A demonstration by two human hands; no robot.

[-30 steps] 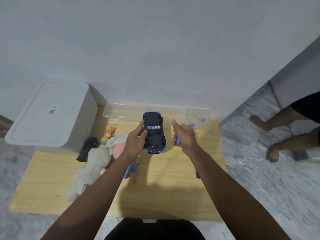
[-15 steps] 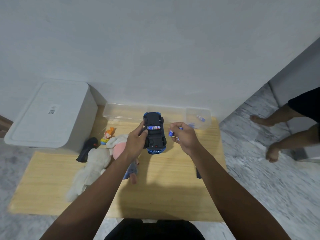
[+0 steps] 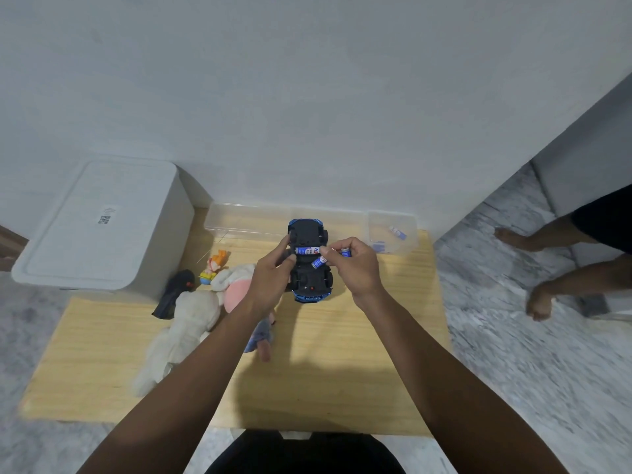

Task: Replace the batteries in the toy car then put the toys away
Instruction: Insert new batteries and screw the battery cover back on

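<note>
The toy car [image 3: 309,260] lay belly-up above the worktop [image 3: 342,378], long axis twelve-to-six. The left hand [image 3: 272,275] gripped its side; the right hand [image 3: 355,265] pinched a battery [image 3: 319,262] over it. Plush toys [image 3: 191,319] crowded nine o'clock.

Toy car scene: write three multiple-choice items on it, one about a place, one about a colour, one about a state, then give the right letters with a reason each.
1. Where is the small clear box with loose batteries?
A. at the table's far right corner
B. on the white bin
C. on the floor

2. What colour is the toy car's body trim?
A. red
B. blue
C. yellow

3. How is the toy car held?
A. wheels down on the table
B. underside up, in the left hand
C. inside the long clear tray

Answers:
1 A, it sits by the wall on the wooden table.
2 B, blue shows at both ends.
3 B, the black underside and a battery face up, while the right hand pinches another battery.
</note>
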